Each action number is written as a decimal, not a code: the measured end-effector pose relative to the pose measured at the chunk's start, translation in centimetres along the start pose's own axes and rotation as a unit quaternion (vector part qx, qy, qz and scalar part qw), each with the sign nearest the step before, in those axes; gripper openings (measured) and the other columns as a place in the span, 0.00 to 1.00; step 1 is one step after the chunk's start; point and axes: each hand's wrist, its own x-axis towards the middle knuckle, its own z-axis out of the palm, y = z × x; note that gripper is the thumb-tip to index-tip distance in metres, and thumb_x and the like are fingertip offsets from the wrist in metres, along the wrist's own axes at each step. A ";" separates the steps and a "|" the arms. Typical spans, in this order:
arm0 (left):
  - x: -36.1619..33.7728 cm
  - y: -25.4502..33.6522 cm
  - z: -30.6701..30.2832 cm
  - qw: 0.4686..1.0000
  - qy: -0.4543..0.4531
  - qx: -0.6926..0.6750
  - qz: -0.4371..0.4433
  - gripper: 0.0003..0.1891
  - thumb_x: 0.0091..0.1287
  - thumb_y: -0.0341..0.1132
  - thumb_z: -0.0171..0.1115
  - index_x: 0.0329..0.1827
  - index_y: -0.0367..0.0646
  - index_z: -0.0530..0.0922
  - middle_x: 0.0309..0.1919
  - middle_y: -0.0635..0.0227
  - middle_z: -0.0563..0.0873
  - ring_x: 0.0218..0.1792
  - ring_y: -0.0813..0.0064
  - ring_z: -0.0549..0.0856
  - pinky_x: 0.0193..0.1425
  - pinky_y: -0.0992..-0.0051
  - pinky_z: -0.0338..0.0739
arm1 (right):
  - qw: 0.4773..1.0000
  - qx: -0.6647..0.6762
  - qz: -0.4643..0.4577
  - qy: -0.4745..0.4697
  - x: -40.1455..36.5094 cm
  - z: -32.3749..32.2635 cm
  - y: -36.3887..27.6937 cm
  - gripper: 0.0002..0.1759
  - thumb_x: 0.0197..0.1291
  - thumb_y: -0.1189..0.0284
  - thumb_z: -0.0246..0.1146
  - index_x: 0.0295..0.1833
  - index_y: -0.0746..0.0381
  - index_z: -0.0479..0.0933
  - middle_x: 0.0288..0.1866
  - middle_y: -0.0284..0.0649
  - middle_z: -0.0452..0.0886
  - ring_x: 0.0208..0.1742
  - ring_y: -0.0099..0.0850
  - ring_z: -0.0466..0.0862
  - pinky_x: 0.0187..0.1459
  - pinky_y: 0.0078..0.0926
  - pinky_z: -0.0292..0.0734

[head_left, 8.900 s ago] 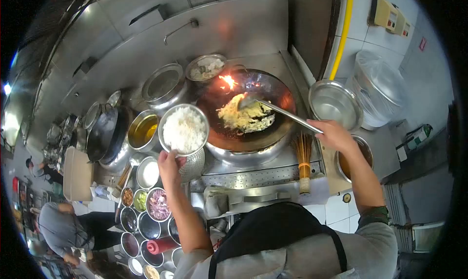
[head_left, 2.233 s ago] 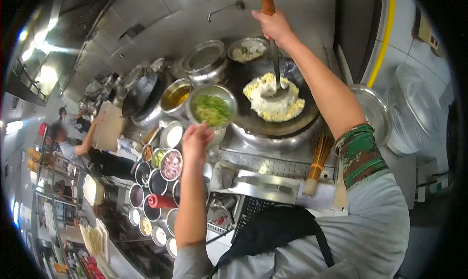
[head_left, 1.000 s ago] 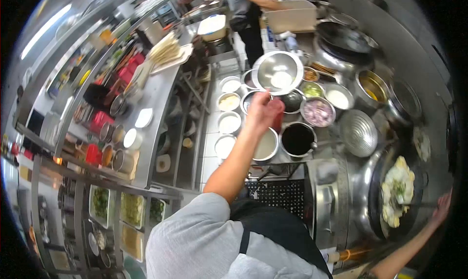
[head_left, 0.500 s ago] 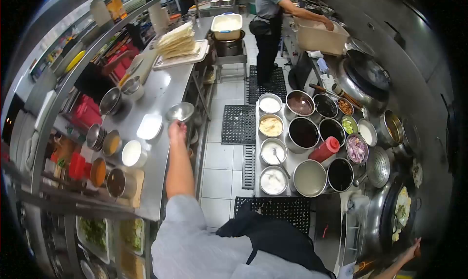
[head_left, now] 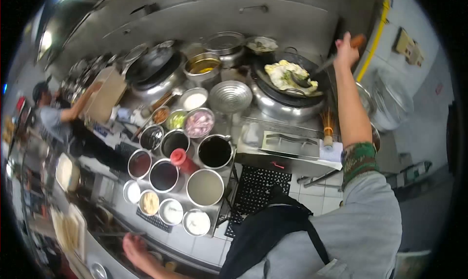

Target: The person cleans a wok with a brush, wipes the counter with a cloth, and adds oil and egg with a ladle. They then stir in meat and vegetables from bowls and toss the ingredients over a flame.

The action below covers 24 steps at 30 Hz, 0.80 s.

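Note:
My right hand [head_left: 347, 54] is closed around the wooden handle of a ladle [head_left: 321, 67]. The ladle's dark head rests in a wok [head_left: 265, 86] on the stove, among white and yellow food [head_left: 282, 72] with green bits that looks like egg. Low on the left is my left hand [head_left: 135, 250], blurred, by the edge of the steel counter [head_left: 114, 264]. A thin metal edge shows beside its fingers, but I cannot make out whether they grip it. A small metal bowl [head_left: 99, 270] sits on that counter.
Several steel pots of sauces and ingredients crowd a side table, with a red squeeze bottle [head_left: 184, 161] among them. A perforated strainer [head_left: 230, 97] and a bamboo brush [head_left: 327, 129] lie near the wok. Further left, a co-worker [head_left: 63, 120] reaches into a large tub [head_left: 106, 94].
My view has swung right, from the counter aisle to the stove. My right hand now shows fully, with the ladle in the wok. The metal bowl at my left hand is no longer clearly visible.

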 end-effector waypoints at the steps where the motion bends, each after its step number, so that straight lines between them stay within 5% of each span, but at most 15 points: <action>1: -2.2 1.0 4.4 0.999 -0.031 0.008 -0.002 0.18 0.76 0.43 0.59 0.60 0.41 0.79 0.56 0.67 0.83 0.49 0.74 0.81 0.54 0.73 0.75 | 1.000 -0.014 0.000 -0.027 0.5 0.9 -2.0 0.18 0.65 0.60 0.70 0.39 0.65 0.77 0.24 0.36 0.80 0.21 0.25 0.77 0.26 0.27 0.76; 6: -11.9 1.0 24.8 0.930 -0.365 0.041 0.000 0.13 0.73 0.28 0.60 0.58 0.35 0.80 0.54 0.61 0.85 0.55 0.70 0.84 0.63 0.74 0.74 | 0.984 0.035 -0.023 -0.175 5.2 2.9 -2.3 0.20 0.67 0.61 0.70 0.28 0.59 0.71 0.17 0.31 0.70 0.14 0.23 0.68 0.17 0.25 0.64; 8: -16.3 3.8 34.7 0.861 -0.475 0.115 0.141 0.12 0.70 0.28 0.63 0.53 0.33 0.82 0.52 0.57 0.86 0.53 0.67 0.84 0.62 0.70 0.76 | 0.987 -0.015 0.015 -0.161 6.5 2.3 0.9 0.20 0.66 0.62 0.70 0.27 0.57 0.70 0.15 0.29 0.67 0.12 0.23 0.66 0.16 0.25 0.62; 9: -18.1 4.3 39.4 0.840 -0.513 0.107 0.140 0.11 0.69 0.28 0.64 0.51 0.33 0.83 0.50 0.56 0.87 0.53 0.64 0.85 0.60 0.69 0.77 | 0.982 -0.036 0.039 -0.183 6.9 1.9 5.8 0.20 0.66 0.62 0.70 0.26 0.57 0.70 0.14 0.29 0.66 0.11 0.22 0.65 0.16 0.25 0.61; 11: -21.1 5.2 48.4 0.776 -0.564 0.093 0.267 0.12 0.66 0.30 0.67 0.52 0.37 0.83 0.53 0.54 0.86 0.53 0.55 0.86 0.59 0.66 0.78 | 0.967 -0.023 0.097 -0.234 7.9 1.8 10.6 0.21 0.66 0.62 0.71 0.25 0.56 0.69 0.14 0.28 0.65 0.11 0.22 0.65 0.15 0.25 0.61; 15: -25.0 5.3 61.9 0.705 -0.544 0.120 0.438 0.18 0.64 0.35 0.72 0.55 0.40 0.83 0.57 0.52 0.83 0.61 0.50 0.79 0.66 0.58 0.73 | 0.958 0.044 0.127 -0.253 11.6 5.1 7.8 0.20 0.67 0.64 0.69 0.25 0.57 0.69 0.14 0.28 0.65 0.11 0.21 0.64 0.15 0.25 0.60; 19: -26.3 1.0 68.2 0.690 -0.529 0.151 0.470 0.14 0.63 0.40 0.72 0.46 0.41 0.83 0.46 0.56 0.84 0.49 0.51 0.80 0.52 0.56 0.73 | 0.960 0.010 0.162 -0.226 11.4 4.7 12.0 0.20 0.65 0.64 0.69 0.26 0.60 0.70 0.15 0.31 0.68 0.11 0.25 0.67 0.14 0.29 0.63; 24: -27.0 2.7 64.3 0.655 -0.580 0.198 0.442 0.12 0.64 0.39 0.72 0.40 0.39 0.82 0.36 0.55 0.82 0.41 0.50 0.79 0.45 0.57 0.71 | 0.933 -0.006 0.258 -0.251 16.1 6.1 8.2 0.14 0.67 0.66 0.65 0.35 0.63 0.72 0.18 0.30 0.67 0.14 0.23 0.66 0.15 0.28 0.62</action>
